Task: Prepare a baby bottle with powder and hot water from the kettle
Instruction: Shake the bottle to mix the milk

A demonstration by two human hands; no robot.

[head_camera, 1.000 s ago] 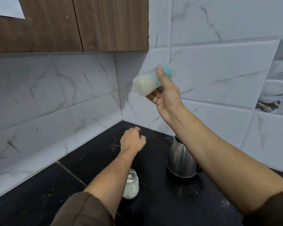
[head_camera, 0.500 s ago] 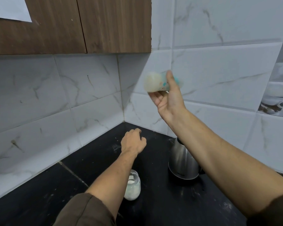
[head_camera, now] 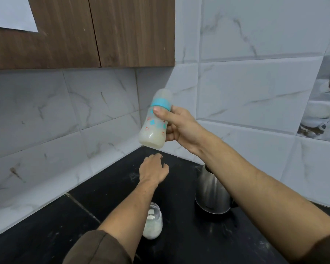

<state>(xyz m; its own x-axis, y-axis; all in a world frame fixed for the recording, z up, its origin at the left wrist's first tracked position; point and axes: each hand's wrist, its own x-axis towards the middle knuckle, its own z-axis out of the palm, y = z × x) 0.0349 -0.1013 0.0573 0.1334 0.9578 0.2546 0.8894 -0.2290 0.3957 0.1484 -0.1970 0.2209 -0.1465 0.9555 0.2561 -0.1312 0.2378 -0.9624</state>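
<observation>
Two grips in shot, and only one is busy. The right grip point(head_camera: 181, 128) is wrapped round the baby bottle point(head_camera: 154, 123), with the thumb point(head_camera: 160, 113) pressed across the front just under the blue collar point(head_camera: 161, 103) and the other fingers curled round the far side. So it's a snug, closed-up hold on the upper half of the body. The bottle is up in the air in front of the tiled wall point(head_camera: 255, 92) corner, well above the table point(head_camera: 46, 235).

Its long axis is close to upright but leaning: the frosted cap point(head_camera: 163, 93) end points up and a bit to the right, and the base is down and to the left, nearer the camera. There's milky, off-white liquid sitting in the bottom part.

The left grip point(head_camera: 153, 172) is low over the black table, below the bottle, with fingers loosely curled and nothing in it. I honestly can't tell if the fingertips touch the surface.

On the table, a glass jar point(head_camera: 153, 224) of white powder stands just beside the left forearm, partly hidden by it. The steel kettle point(head_camera: 211, 193) stands to the right of the jar, with the right forearm crossing above it. A wooden cabinet point(head_camera: 84, 31) hangs top left.
</observation>
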